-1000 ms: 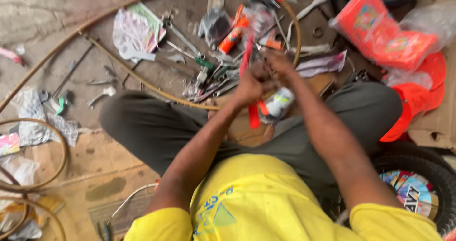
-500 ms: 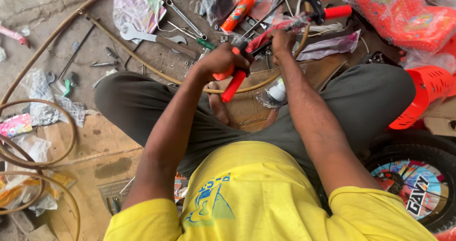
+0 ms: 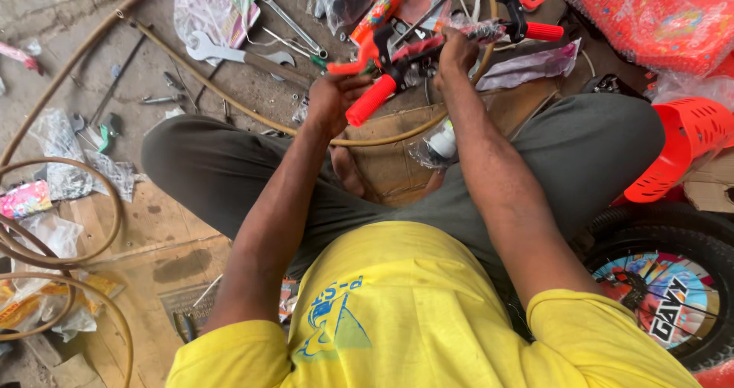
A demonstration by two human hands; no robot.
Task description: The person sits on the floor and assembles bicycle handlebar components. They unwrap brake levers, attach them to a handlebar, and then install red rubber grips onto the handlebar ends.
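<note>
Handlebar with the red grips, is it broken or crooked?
Not visibly. Both hands, left hand and right hand, hold the handlebar, which looks whole though still partly plastic-wrapped. Only the spanners lie scattered on the ground.

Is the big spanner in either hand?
No. The spanner lies on the ground, while the left hand and right hand hold the handlebar.

I sit on the floor (image 3: 115, 59) of a bicycle repair workshop: spanners (image 3: 229, 51) lie scattered at eleven o'clock, bare wheel rims (image 3: 46, 227) at nine, a child's bike wheel (image 3: 665, 281) at four, and wrapped red parts (image 3: 650, 21) at one.
</note>
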